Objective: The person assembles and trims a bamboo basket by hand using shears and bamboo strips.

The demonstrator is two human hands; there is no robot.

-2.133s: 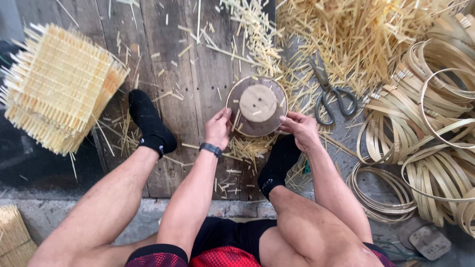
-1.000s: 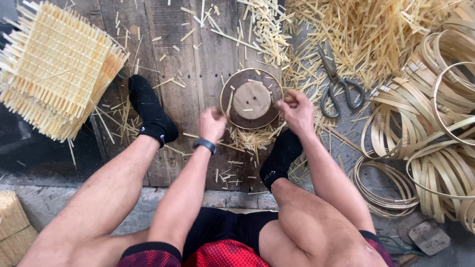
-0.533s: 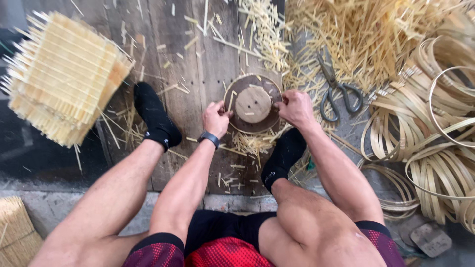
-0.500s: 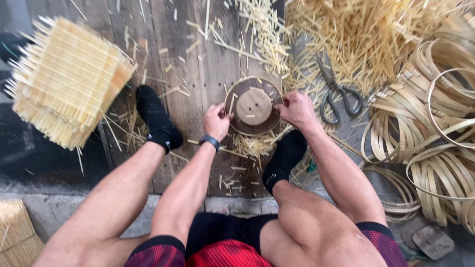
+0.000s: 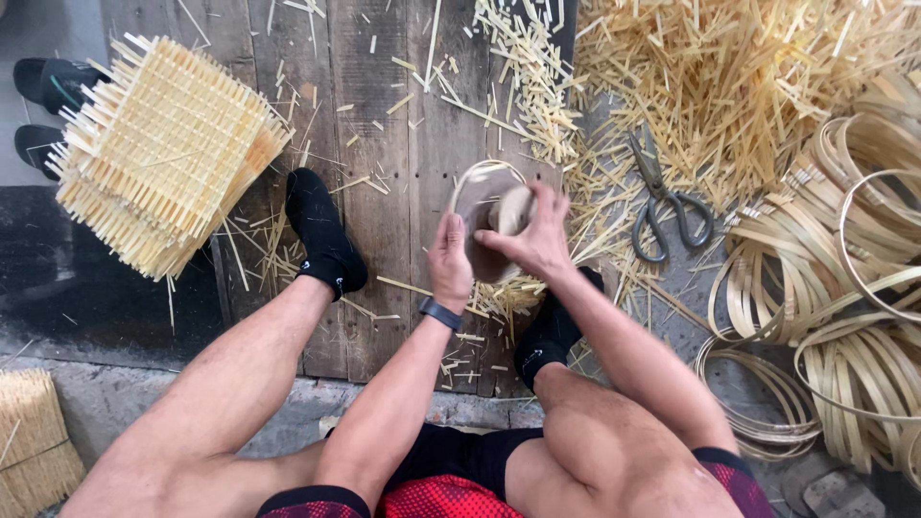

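while you sit on the plank floor (image 5: 374,105) with both legs stretched forward, your left hand (image 5: 449,261) and right hand (image 5: 530,240) meet on a small round frame (image 5: 480,206), tipped up off the boards near the middle of the view. the left fingers are curled shut along its lower left edge; the right fingers are closed over the pale wooden disc at its centre and its right rim, so the frame is pinched between both hands.

i'd judge it light and fairly stiff, but its thin bent rim looks springy and could flex or split if you squeeze hard. hold it by the rim at opposite sides, or by the solid disc, not by the thin strips.

at nine to ten o'clock from your hands lies a stack of woven mats (image 5: 163,153), well apart. a pair of scissors (image 5: 667,201) lies at three o'clock, near your right hand but not touching it. a heap of cut sticks (image 5: 729,77) fills the one to two o'clock area, and coiled hoops (image 5: 844,278) sit at three to four o'clock. your black socks (image 5: 321,230) rest on the boards either side of the frame.
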